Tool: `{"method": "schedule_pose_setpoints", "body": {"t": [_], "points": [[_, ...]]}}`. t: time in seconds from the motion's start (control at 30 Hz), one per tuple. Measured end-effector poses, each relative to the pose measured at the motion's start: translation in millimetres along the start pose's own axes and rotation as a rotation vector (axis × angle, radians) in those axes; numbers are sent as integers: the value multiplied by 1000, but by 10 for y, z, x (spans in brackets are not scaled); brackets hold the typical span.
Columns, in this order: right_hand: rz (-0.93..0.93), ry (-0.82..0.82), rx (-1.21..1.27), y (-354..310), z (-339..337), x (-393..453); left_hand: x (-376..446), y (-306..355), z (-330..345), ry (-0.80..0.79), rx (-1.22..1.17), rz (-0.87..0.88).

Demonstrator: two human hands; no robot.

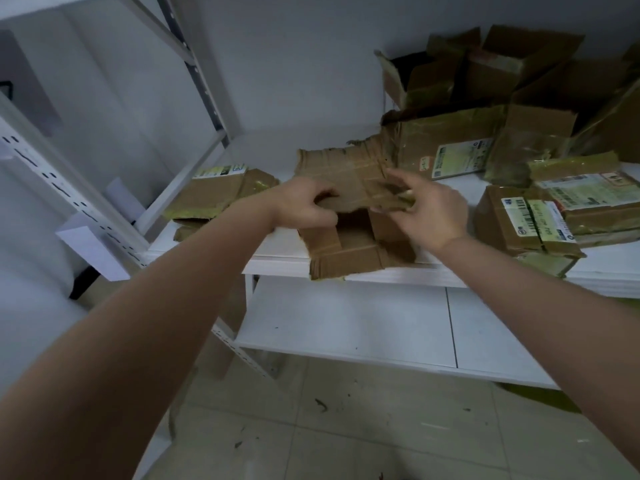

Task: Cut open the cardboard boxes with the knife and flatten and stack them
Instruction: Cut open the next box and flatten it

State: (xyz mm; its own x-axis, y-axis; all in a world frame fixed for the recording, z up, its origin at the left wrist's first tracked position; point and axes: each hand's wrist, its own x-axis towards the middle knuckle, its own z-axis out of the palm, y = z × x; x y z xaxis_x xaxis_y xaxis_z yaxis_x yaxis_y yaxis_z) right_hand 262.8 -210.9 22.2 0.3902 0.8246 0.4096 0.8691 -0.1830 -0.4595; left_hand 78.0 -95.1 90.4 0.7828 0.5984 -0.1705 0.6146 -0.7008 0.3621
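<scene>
My left hand (304, 206) and right hand (427, 209) each pinch a flap of the cut-open box (346, 174) lying on the shelf edge (277, 261), its long axis running away from me, both hands equally near.
</scene>
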Motion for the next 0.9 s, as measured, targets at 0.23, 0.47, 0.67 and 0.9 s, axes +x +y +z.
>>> {"method": "schedule_pose_setpoints", "body": {"t": [0.23, 0.47, 0.67, 0.9], "points": [[316, 31, 357, -62, -165, 245, 54, -203, 17, 317, -553, -162], [450, 92, 673, -86, -58, 310, 29, -196, 447, 729, -279, 46], [213, 275, 311, -68, -25, 343, 104, -168, 562, 692, 131, -157], [81, 11, -151, -106, 49, 109, 248, -70, 715, 517, 267, -403]]}}
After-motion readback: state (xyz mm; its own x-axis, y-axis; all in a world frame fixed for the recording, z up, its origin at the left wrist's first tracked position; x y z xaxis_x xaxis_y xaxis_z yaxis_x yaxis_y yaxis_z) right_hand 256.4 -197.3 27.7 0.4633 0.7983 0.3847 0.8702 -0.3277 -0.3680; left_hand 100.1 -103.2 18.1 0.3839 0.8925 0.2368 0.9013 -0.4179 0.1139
